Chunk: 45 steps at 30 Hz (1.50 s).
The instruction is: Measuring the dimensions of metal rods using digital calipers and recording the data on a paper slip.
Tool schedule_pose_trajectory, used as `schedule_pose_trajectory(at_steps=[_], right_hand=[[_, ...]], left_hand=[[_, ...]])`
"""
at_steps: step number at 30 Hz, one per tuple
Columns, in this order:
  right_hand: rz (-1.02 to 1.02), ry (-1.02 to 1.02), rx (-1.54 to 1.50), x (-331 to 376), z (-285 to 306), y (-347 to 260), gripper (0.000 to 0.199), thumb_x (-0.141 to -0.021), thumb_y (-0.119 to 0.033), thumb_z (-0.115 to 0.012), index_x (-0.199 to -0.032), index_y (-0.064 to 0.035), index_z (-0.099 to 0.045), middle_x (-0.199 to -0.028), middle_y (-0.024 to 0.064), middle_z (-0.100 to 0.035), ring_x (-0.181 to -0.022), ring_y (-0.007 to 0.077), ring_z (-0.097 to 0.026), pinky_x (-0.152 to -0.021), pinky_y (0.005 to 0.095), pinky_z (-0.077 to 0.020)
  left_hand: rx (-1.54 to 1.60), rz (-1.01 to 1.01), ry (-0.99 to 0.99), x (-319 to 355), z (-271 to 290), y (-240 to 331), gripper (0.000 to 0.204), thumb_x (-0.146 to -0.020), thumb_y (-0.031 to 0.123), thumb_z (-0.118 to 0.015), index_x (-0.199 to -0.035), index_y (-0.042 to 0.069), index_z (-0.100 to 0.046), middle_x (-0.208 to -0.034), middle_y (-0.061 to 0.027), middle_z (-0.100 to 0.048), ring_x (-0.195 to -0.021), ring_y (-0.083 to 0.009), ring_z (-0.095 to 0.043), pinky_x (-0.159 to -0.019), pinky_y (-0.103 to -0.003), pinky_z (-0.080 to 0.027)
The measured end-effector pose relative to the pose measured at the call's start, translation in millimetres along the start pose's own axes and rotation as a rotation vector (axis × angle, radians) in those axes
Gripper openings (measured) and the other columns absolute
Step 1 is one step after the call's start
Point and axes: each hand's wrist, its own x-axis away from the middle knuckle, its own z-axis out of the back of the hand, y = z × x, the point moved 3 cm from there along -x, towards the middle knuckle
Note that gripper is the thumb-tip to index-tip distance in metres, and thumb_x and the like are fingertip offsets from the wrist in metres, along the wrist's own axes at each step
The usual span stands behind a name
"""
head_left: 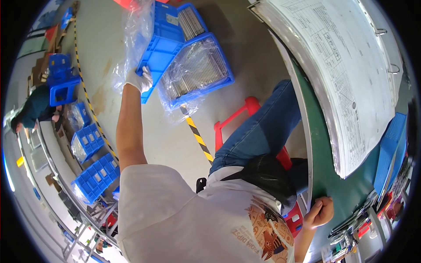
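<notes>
At the upper left my left hand point(139, 80), in a white glove, is closed on the edge of a blue plastic crate point(164, 46). The crate is tilted, and clear plastic film point(137, 33) hangs along its left side. Beside it on the floor stands another blue crate point(231, 72), filled with rows of thin, metallic-looking pieces point(197, 65) partly under clear film. A similar filled crate point(202, 22) sits just behind. My right hand point(320, 212), bare, is curled into a fist at the edge of the green tabletop; nothing shows between its fingers.
A ring binder of printed sheets point(337, 79) lies on the green table point(346, 188), near a blue tray point(390, 151). A red stool point(250, 105) stands by my leg. Blue crates point(96, 175) line the left, beyond striped floor tape point(83, 83); a person point(37, 105) bends there.
</notes>
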Motion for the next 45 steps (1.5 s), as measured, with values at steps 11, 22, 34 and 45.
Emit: schedule_pose_trajectory(at_steps=[11,22,34,45], right_hand=[[0.002,0.014,-0.038,2,-2,1,0.015,-0.082,-0.004,-0.044,-0.069,0.0009,-0.048,-0.060,0.0097,-0.046,-0.051,0.0210,-0.042,-0.048,0.0298,-0.0323],[0.034,0.018,-0.033,-1,-4,-1,0.012,-0.079,-0.008,-0.048,-0.069,-0.0012,-0.051,-0.059,0.0093,-0.047,-0.047,0.0229,-0.043,-0.043,0.0313,-0.0301],[0.647,-0.098,0.093,-161,-32,-137,0.016,-0.060,-0.005,-0.060,-0.076,-0.0028,-0.057,-0.069,0.0120,-0.055,-0.059,0.0287,-0.053,-0.050,0.0343,-0.0411],[0.803,-0.259,0.130,-178,-110,-114,0.013,-0.063,-0.012,-0.064,-0.075,-0.0103,-0.058,-0.077,0.0028,-0.055,-0.069,0.0191,-0.054,-0.068,0.0318,-0.0374]], left_hand=[[-0.027,-0.161,0.091,21,59,5,0.031,-0.082,0.041,-0.041,-0.080,0.012,-0.051,-0.071,-0.0042,-0.060,-0.052,-0.0108,-0.058,-0.038,-0.022,-0.041],[-0.014,-0.262,0.126,47,115,-10,0.036,-0.082,0.045,-0.035,-0.074,0.012,-0.048,-0.056,-0.0005,-0.052,-0.047,-0.0090,-0.052,-0.035,-0.022,-0.032],[-1.505,-0.923,0.365,43,60,-36,0.015,-0.081,0.012,-0.059,-0.071,0.007,-0.049,-0.063,0.0002,-0.045,-0.062,-0.0085,-0.039,-0.058,-0.021,-0.039],[0.296,-0.207,0.072,-84,140,-179,0.020,-0.069,0.025,-0.057,-0.064,0.011,-0.044,-0.057,-0.0047,-0.047,-0.049,-0.0211,-0.050,-0.040,-0.026,-0.045]])
